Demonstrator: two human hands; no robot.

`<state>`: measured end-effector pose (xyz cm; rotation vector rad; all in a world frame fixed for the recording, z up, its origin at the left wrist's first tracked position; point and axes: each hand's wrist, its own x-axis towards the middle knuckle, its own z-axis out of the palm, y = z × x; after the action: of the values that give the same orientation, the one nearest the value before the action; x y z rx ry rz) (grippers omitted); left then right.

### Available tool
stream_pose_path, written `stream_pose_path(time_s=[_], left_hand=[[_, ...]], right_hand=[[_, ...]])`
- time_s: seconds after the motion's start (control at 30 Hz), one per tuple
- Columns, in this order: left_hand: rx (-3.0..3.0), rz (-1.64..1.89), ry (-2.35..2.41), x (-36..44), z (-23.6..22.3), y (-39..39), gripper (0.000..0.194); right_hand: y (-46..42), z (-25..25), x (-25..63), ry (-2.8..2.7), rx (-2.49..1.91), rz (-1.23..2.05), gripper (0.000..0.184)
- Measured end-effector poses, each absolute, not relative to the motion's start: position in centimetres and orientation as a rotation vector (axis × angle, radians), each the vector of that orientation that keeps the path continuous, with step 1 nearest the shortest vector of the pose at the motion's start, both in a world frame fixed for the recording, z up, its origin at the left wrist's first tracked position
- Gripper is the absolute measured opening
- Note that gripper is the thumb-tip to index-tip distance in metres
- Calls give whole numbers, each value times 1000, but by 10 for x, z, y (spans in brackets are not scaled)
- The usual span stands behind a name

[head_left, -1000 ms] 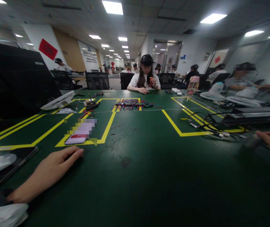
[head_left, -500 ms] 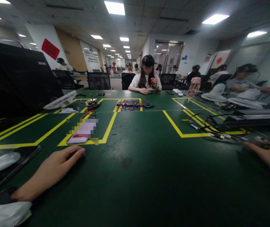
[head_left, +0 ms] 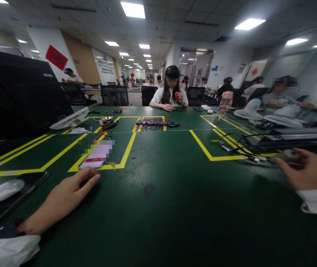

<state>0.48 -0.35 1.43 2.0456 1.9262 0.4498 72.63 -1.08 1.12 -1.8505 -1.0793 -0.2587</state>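
Note:
My left hand (head_left: 71, 191) rests over the green table, palm down, with fingers loosely bent and a gap between thumb and fingers; nothing shows in it. Its knuckles are just in front of a phone-like flat item (head_left: 92, 162), partly pixelated, at the yellow tape corner. On the far right, my right hand (head_left: 307, 170) has thumb and fingers around a small grey cylindrical object (head_left: 290, 155), whose exact kind is too blurred to tell. Black cables (head_left: 240, 144) with white connectors lie just beyond and left of that hand.
A bundle of red and blue wired boards (head_left: 158, 123) lies at mid-table, with a small motor (head_left: 106, 120) to its left. A white mouse (head_left: 3, 191) sits on a dark pad at left. Metal rails (head_left: 297, 138) lie right. A co-worker (head_left: 171, 92) sits opposite.
My right hand has moved left and further into view, with the grey cylindrical object in its fingers. My left fingers have lifted and parted slightly from the thumb.

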Motion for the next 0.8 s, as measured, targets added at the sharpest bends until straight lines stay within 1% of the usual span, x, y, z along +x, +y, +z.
stream_pose_path(time_s=[0.07,0.23,0.37,0.47,0.57,0.67,0.8], left_hand=[[2045,435,1929,6,16,-4,43],[2042,474,1924,8,18,-5,44],[2030,494,1904,9,19,-6,43],[2052,494,1899,10,19,-6,42],[2071,501,1900,10,20,-6,42],[2067,488,1906,9,19,-6,43],[2041,466,1924,7,18,-5,45]], right_hand=[[-8,13,677,-1288,-1646,-171,80],[-13,10,533,-1788,-1290,218,59],[-20,12,456,-2064,-972,422,47],[-18,15,433,-2098,-883,464,43],[-13,15,426,-2111,-900,591,44],[-9,12,423,-2077,-945,732,48],[-8,11,415,-2025,-1006,841,55]])
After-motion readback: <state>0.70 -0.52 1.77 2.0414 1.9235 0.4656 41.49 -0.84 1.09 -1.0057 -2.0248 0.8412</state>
